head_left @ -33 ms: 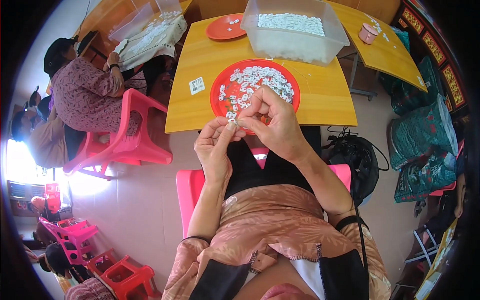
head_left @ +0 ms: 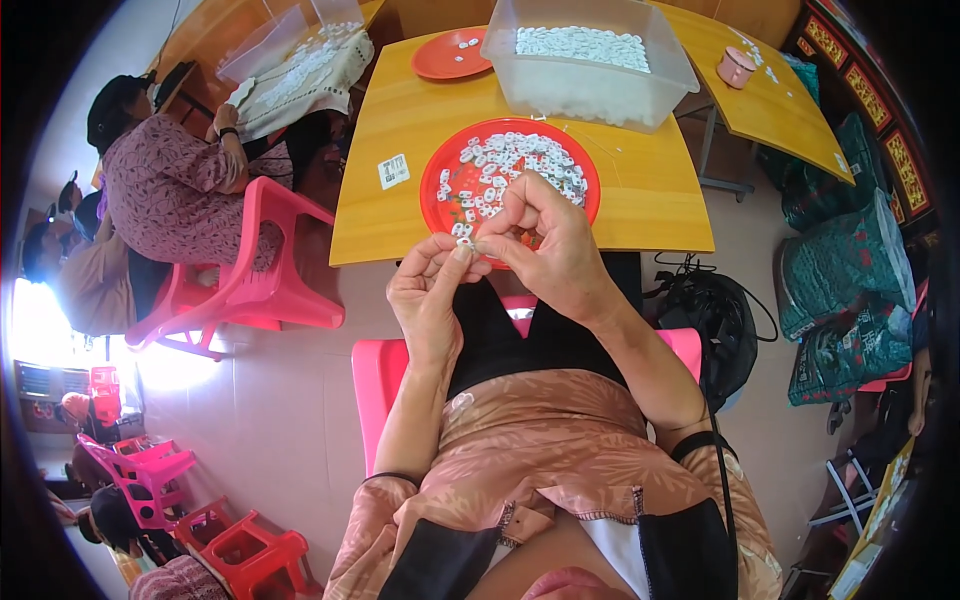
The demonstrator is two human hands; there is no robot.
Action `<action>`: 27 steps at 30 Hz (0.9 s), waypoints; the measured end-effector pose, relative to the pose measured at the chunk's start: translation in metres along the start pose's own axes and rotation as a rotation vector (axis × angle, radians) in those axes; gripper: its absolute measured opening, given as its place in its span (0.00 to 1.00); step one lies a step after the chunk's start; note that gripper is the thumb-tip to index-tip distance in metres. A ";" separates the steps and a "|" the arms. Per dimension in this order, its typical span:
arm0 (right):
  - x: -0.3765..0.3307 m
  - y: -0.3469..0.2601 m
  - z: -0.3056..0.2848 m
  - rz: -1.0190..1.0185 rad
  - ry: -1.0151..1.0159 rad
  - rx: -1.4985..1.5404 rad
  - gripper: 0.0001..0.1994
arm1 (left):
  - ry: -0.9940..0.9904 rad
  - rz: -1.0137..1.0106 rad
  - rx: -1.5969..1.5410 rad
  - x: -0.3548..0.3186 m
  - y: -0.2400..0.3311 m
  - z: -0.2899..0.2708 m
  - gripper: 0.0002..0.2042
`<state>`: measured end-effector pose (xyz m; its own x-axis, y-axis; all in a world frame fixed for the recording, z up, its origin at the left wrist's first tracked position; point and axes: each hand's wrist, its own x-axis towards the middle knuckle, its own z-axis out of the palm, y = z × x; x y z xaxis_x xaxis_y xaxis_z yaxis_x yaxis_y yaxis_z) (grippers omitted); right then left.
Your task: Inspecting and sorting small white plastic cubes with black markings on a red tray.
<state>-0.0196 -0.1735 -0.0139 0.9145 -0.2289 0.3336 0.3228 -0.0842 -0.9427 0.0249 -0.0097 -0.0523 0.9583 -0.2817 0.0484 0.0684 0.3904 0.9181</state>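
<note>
My two hands meet just over the near edge of a round red tray (head_left: 437, 215). Between thumb and forefinger, my left hand (head_left: 432, 290) pinches a small white plastic piece (head_left: 464, 242). My right hand (head_left: 548, 240) has its thumb and forefinger pressed together right beside that piece. What sits in the right pinch is too small to make out. Many similar white pieces with dark holes (head_left: 535, 155) lie loose in the tray, heaped toward its far right side. My right hand hides part of the tray.
Behind the tray stands a translucent bin (head_left: 600, 95) of white pieces. Beside it is a red plate (head_left: 450, 60) with a few pieces. A white label (head_left: 394, 171) lies on the yellow table (head_left: 370, 225). At left, a person (head_left: 180, 180) sits on a pink chair (head_left: 265, 260). Green sacks (head_left: 845, 270) stand right.
</note>
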 end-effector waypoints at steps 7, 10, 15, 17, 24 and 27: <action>0.002 0.007 -0.003 -0.015 -0.010 -0.017 0.20 | -0.044 0.043 0.086 0.002 -0.001 -0.001 0.08; 0.004 0.010 -0.006 0.007 -0.030 -0.087 0.18 | -0.027 0.022 0.071 0.004 -0.003 -0.001 0.08; 0.007 0.011 -0.007 0.129 -0.061 0.063 0.11 | -0.039 -0.086 -0.002 0.011 0.001 -0.008 0.08; 0.007 0.015 -0.002 0.075 0.009 0.025 0.12 | -0.090 -0.155 -0.073 0.019 0.002 -0.017 0.07; -0.042 0.025 0.014 0.215 0.065 -0.036 0.09 | -0.348 -0.456 -0.052 0.006 -0.023 -0.074 0.06; -0.078 0.057 0.018 0.209 0.162 -0.001 0.14 | -0.434 -0.602 -0.108 0.000 -0.060 -0.086 0.05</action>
<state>-0.0678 -0.1429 -0.0941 0.9102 -0.3939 0.1281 0.1308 -0.0201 -0.9912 0.0448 0.0420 -0.1411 0.5525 -0.7855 -0.2788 0.5945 0.1369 0.7923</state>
